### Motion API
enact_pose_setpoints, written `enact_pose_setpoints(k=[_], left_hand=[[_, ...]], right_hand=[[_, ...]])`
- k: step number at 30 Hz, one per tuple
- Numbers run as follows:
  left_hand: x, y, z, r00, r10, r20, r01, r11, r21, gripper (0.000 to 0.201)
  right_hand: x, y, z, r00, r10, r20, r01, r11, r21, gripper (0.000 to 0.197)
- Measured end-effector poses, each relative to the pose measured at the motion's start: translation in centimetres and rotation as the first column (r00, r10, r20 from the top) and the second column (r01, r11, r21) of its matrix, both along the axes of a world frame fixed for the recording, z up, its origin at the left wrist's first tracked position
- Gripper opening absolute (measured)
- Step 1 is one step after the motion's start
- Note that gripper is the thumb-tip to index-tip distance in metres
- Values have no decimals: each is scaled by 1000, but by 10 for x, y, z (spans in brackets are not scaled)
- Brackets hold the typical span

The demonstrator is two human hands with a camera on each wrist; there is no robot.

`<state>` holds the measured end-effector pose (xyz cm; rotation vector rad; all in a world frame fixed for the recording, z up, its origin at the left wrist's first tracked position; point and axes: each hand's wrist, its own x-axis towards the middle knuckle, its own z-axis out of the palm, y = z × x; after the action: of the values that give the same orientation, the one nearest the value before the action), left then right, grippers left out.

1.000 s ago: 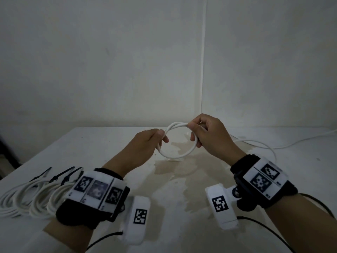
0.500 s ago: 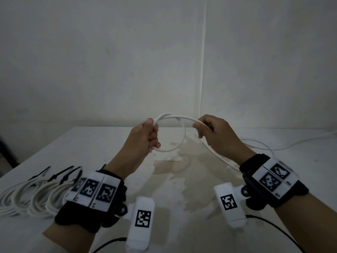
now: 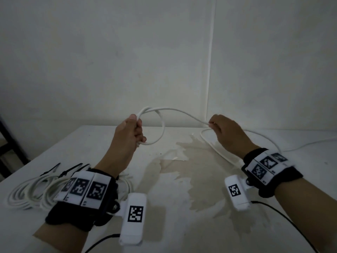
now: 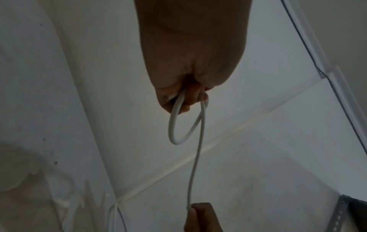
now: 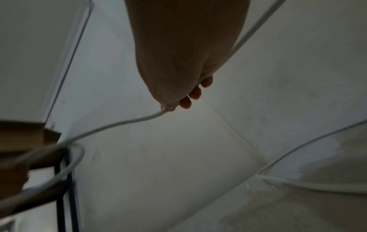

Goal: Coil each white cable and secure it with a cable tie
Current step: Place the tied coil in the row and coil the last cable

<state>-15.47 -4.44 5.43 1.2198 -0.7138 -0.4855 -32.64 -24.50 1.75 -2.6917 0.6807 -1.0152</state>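
A white cable (image 3: 179, 111) spans between both hands above the table (image 3: 102, 143). My left hand (image 3: 131, 130) grips a small loop of it (image 3: 161, 132), seen hanging from the fist in the left wrist view (image 4: 178, 133). My right hand (image 3: 222, 130) pinches the cable farther along, at the right; in the right wrist view the cable (image 5: 123, 124) leaves the curled fingers (image 5: 185, 102). The cable's loose length (image 3: 218, 152) trails over the table behind the right hand toward the right edge.
Several coiled white cables (image 3: 27, 194) bound with black ties (image 3: 73, 169) lie at the table's left front. A brownish stain (image 3: 197, 170) covers the middle. A wall (image 3: 164, 52) stands right behind the table. A dark frame (image 3: 7, 152) shows at the far left.
The hands have drawn apart: the right hand slid right along the cable, away from the loop. The left hand rose a little, keeping the loop.
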Motion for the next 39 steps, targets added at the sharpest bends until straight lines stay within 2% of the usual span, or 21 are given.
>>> enact_pose_setpoints(k=[3, 5, 6, 8, 11, 17, 21, 24, 28, 33, 37, 39], left_hand=[[0, -2, 1, 994, 45, 99, -47, 999, 16, 37], [0, -4, 0, 982, 82, 169, -84, 996, 5, 37], [0, -5, 0, 973, 98, 207, -100, 995, -2, 37], [1, -7, -2, 959, 107, 263, -108, 994, -13, 36], [-1, -9, -5, 951, 80, 298, -82, 997, -3, 35], [-17, -12, -11, 941, 8, 339, -28, 998, 52, 33], [-27, -13, -15, 891, -1, 455, -69, 988, 137, 35], [-35, -12, -16, 886, -73, 459, -29, 977, 212, 39], [-43, -8, -13, 894, -194, 404, 70, 950, 303, 37], [-40, -2, -7, 917, -252, 309, 151, 937, 315, 39], [-39, -2, -2, 915, -305, 266, 200, 912, 357, 42], [-40, -1, -1, 925, -309, 219, 218, 908, 357, 43]], right_hand=[[15, 12, -6, 971, 30, -236, -52, 995, -87, 19], [24, 24, -12, 956, 97, -278, -152, 971, -183, 10], [28, 31, -16, 955, 146, -258, -211, 947, -243, 5], [33, 43, -17, 953, 227, -200, -289, 880, -378, 11], [39, 64, -12, 938, 305, -165, -347, 831, -436, 20], [47, 84, -2, 897, 430, -98, -429, 798, -423, 23], [49, 93, 7, 849, 529, 1, -486, 782, -390, 22], [47, 93, 12, 833, 548, 79, -466, 770, -435, 10], [42, 90, 22, 866, 478, 147, -422, 856, -299, 17], [28, 72, 34, 858, 478, 190, -471, 878, -83, 23], [22, 59, 39, 901, 402, 162, -416, 907, 63, 23], [20, 55, 39, 911, 369, 183, -397, 905, 151, 16]])
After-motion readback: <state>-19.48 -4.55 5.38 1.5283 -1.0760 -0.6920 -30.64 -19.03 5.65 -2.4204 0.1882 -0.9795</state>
